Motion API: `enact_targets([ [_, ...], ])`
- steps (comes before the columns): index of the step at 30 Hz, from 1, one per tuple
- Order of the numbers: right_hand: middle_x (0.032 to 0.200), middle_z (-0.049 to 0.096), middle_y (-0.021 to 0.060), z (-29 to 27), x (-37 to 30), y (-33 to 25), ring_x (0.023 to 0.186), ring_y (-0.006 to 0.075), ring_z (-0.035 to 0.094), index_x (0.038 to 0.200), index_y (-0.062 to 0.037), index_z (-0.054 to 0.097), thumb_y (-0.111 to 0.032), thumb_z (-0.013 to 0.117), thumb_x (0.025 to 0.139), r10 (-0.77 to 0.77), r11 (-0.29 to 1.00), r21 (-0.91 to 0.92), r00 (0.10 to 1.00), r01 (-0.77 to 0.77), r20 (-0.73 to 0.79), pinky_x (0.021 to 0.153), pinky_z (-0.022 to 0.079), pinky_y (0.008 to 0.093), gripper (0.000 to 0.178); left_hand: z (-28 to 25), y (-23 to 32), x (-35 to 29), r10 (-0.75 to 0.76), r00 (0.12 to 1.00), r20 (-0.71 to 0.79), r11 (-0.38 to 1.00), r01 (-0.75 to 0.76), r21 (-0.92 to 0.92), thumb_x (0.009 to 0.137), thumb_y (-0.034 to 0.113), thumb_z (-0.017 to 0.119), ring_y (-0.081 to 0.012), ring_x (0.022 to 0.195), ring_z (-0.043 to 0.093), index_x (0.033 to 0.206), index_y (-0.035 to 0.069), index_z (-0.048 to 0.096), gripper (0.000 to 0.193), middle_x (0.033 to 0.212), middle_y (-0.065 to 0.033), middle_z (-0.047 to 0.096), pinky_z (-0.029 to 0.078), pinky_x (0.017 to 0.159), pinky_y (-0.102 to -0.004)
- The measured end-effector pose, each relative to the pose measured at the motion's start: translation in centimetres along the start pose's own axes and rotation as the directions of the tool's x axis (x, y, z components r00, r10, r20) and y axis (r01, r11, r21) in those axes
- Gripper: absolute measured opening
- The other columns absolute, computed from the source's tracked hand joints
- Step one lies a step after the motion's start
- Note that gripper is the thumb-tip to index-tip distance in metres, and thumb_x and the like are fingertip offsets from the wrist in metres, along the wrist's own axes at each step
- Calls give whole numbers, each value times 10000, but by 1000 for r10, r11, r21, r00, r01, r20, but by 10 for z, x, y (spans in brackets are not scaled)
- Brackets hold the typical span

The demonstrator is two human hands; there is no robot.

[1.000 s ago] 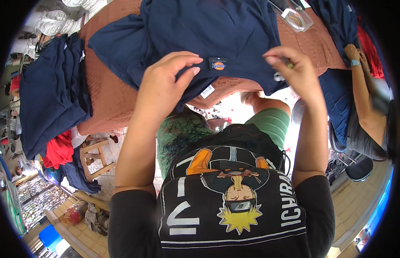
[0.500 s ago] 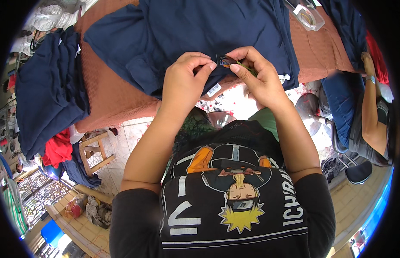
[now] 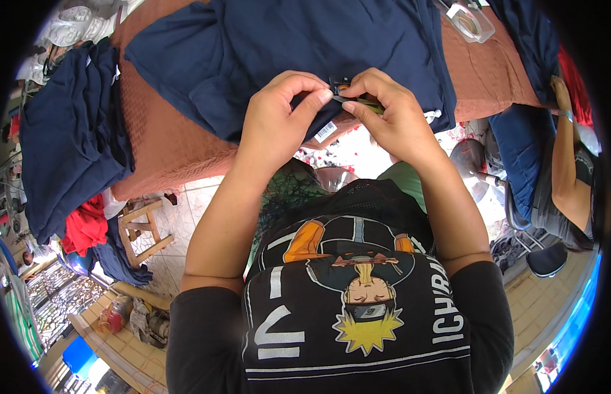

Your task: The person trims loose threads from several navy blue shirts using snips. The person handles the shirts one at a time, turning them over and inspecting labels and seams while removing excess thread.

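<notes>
A navy blue garment (image 3: 318, 39) lies spread over the table, its near edge hanging toward me. At this edge is a small dark woven label (image 3: 341, 83), partly covered by my fingers. My left hand (image 3: 285, 111) pinches thumb and forefinger together beside the label; what is between them is too small to make out. In my right hand (image 3: 394, 115) are small green-handled snips (image 3: 372, 104), their pointed metal tip reaching to my left fingertips. Just below my hands, a white barcode tag (image 3: 325, 131) hangs from the garment. A white cord end (image 3: 433, 116) shows at its right.
A brown cloth (image 3: 161, 164) covers the table. Navy garments (image 3: 75, 131) hang in a pile at the left, above a wooden stool (image 3: 144, 230). A clear plastic container (image 3: 473, 23) stands at the far right. Another person's arm (image 3: 565, 151) rests at the right edge.
The snips' tip has turned left to meet my left fingertips at the label. My right hand has shifted slightly left and covers more of the label.
</notes>
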State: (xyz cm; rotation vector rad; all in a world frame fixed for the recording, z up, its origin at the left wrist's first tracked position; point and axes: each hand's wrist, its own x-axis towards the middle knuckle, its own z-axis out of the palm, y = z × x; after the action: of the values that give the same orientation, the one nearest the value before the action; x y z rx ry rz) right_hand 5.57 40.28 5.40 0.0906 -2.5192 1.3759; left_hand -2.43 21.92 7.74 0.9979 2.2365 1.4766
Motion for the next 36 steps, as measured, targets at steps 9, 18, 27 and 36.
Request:
enact_targets([
  [9, 894, 585, 89, -32, -1, -12, 739, 218, 594, 995, -43, 634, -110, 743, 801, 61, 997, -36, 991, -66, -120, 697, 488, 296, 232, -83, 67, -10, 141, 938, 317, 916, -245, 318, 859, 192, 637, -283, 1090, 571, 808, 46, 674, 158, 970, -53, 688, 365, 963, -401],
  [18, 1055, 600, 60, -20, -16, 4, 835, 320, 647, 1030, -101, 622, -94, 771, 708, -33, 890, -456, 997, -2, -68, 717, 541, 403, 354, -45, -6, -16, 149, 987, 58, 714, -148, 685, 816, 87, 663, -265, 1106, 581, 1060, 77, 656, 245, 1125, -79, 648, 408, 962, -355],
  [27, 829, 669, 20, -84, -20, 1, 793, 82, 592, 984, -16, 672, -52, 686, 865, 128, 991, 44, 990, -125, -66, 735, 474, 242, 125, -76, 24, -14, 110, 976, -187, 988, -86, 131, 925, 103, 609, -81, 810, 629, 1023, 29, 659, 133, 870, -67, 691, 475, 746, -226],
  [36, 951, 673, 43, -71, 22, 33, 873, 165, 642, 1034, -27, 660, -249, 762, 822, 91, 824, -517, 954, -233, -286, 781, 494, 303, 324, -68, -29, 35, 452, 891, -46, 578, -253, 776, 862, 177, 682, -221, 838, 674, 994, 73, 687, 169, 930, -74, 694, 511, 735, -287],
])
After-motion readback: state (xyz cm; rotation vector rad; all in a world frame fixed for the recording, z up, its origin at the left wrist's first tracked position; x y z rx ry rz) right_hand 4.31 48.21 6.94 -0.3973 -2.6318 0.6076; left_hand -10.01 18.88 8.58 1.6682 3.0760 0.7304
